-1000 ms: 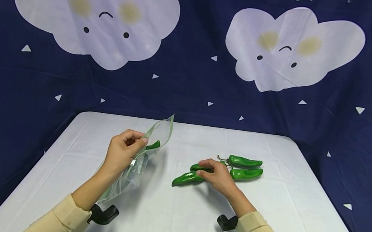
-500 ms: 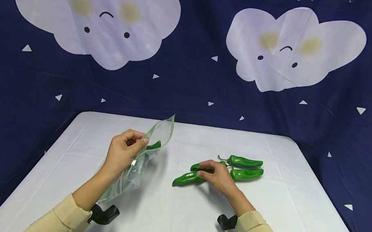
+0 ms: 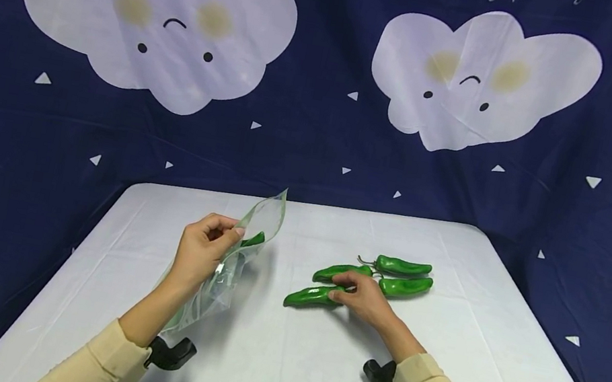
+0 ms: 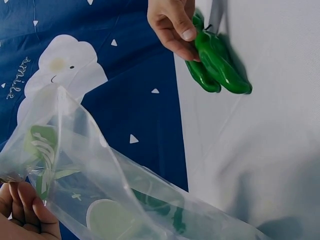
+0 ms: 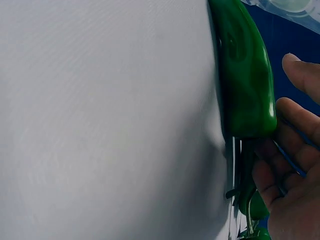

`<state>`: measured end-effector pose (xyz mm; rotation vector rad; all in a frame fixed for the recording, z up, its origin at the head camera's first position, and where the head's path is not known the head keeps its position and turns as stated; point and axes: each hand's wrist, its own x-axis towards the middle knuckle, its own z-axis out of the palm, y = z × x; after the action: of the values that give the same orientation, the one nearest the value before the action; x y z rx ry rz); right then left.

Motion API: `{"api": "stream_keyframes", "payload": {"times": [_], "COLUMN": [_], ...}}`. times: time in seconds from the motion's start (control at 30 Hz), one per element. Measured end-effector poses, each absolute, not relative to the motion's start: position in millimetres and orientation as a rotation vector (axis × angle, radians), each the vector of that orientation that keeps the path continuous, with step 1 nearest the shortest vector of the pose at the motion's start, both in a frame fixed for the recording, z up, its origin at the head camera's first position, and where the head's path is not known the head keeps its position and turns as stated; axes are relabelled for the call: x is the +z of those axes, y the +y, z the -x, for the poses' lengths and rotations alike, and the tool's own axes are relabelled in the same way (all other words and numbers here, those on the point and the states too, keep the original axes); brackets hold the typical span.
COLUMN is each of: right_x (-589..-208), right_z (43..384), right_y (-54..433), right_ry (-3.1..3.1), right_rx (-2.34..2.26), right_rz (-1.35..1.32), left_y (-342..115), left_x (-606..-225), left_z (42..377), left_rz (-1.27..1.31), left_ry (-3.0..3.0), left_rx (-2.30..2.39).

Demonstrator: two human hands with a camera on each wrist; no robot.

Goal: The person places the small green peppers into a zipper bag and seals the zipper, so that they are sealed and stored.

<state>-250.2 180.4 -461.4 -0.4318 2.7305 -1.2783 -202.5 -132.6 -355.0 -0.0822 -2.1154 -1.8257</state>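
Observation:
My left hand (image 3: 200, 251) pinches the rim of a clear plastic bag (image 3: 223, 279), which hangs tilted with its mouth toward the upper right. A green pepper (image 3: 253, 239) shows through the plastic near the mouth; dark green shapes also show lower in the bag in the left wrist view. At the table's middle, my right hand (image 3: 364, 297) is over the stem end of the nearest green pepper (image 3: 312, 296). In the right wrist view its thumb (image 5: 302, 75) and fingers stand apart beside that pepper (image 5: 245, 75). Contact is hard to judge.
Behind the right hand lies another green pepper (image 3: 342, 271). Two more, a far pepper (image 3: 403, 267) and a pepper in front of it (image 3: 406, 286), lie to the right. The white table (image 3: 273, 376) ends at a dark blue cloud-printed curtain (image 3: 313, 151).
My right hand has shifted slightly right and nearer, uncovering more of the middle pepper and the nearest one. Its thumb and fingers have drawn back. The left hand and bag have stayed still.

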Motion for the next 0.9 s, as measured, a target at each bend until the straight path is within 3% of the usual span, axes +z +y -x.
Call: {"api": "stream_keyframes", "payload": {"times": [0.9], "right_x": [-471], "right_z": [242], "right_y": [193], "right_ry": [2.671], "right_rx": [-1.141], "right_rz": [0.580], "left_y": [-131], "left_x": [-357], "left_z": [204], "left_rz": [0.079], "left_ry": [-2.114], "left_rx": [-1.811]}}
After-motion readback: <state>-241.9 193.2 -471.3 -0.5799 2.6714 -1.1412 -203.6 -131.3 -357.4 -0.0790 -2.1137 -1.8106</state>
